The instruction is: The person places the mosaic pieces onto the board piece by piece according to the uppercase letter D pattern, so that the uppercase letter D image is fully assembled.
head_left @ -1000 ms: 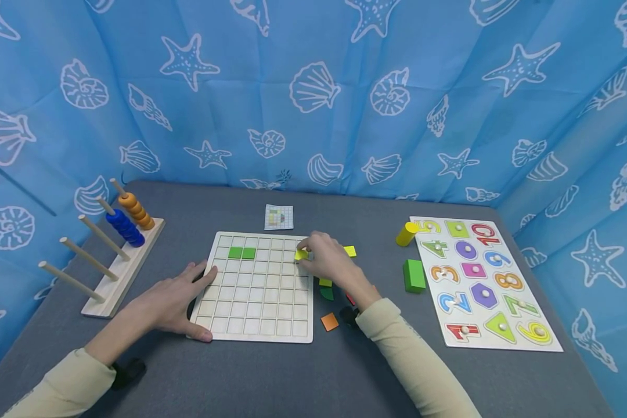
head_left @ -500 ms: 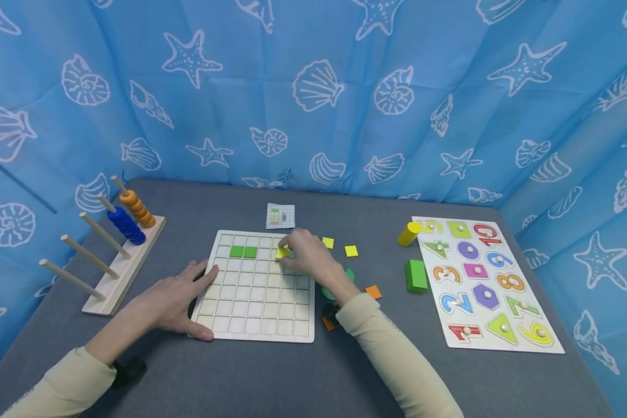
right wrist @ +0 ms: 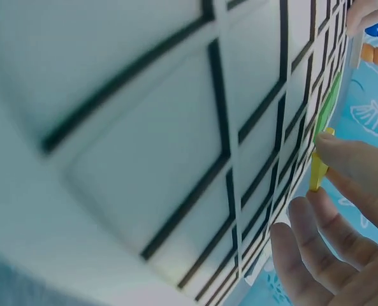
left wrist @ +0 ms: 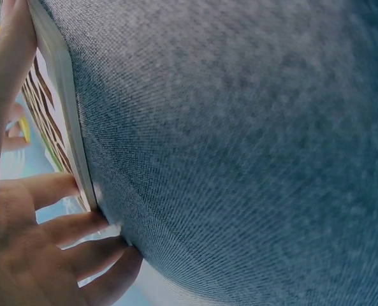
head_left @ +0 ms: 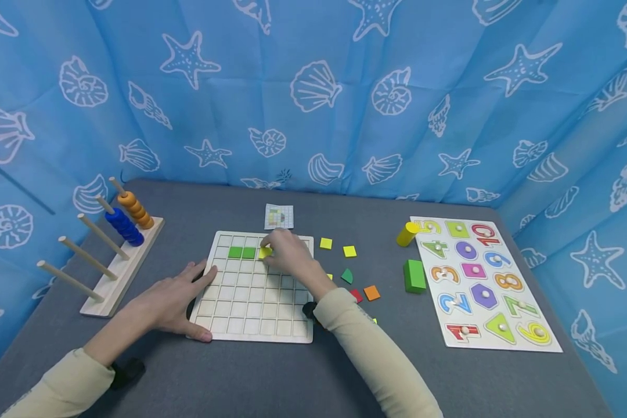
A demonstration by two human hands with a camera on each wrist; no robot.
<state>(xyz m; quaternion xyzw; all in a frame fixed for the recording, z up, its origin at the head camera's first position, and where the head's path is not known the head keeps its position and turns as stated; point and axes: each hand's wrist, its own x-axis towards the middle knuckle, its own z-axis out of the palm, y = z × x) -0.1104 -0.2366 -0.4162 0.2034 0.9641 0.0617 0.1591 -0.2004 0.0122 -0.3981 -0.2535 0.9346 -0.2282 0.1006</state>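
A pale wooden grid board (head_left: pixel 247 294) lies flat on the grey table. Two green square tiles (head_left: pixel 242 252) sit side by side in its second row from the far edge. My right hand (head_left: pixel 291 255) pinches a yellow square tile (head_left: pixel 265 252) between thumb and index finger, just right of the green tiles. In the right wrist view, that yellow tile (right wrist: pixel 317 169) appears tilted over the board. My left hand (head_left: pixel 172 302) rests along the board's left edge, thumb at the near corner. Seen from the left wrist, its spread fingers (left wrist: pixel 71 228) touch the board's rim (left wrist: pixel 69 95).
Loose yellow, green, red and orange pieces (head_left: pixel 371 292) lie right of the board. Behind it is a small pattern card (head_left: pixel 279 217). A peg stacker (head_left: pixel 120 273) stands left; a number puzzle (head_left: pixel 480 284), green block (head_left: pixel 414 276) and yellow cylinder (head_left: pixel 407 233) are right.
My right hand has moved left across the board with the yellow tile, from its right edge to beside the green tiles. The left hand has stayed in place.
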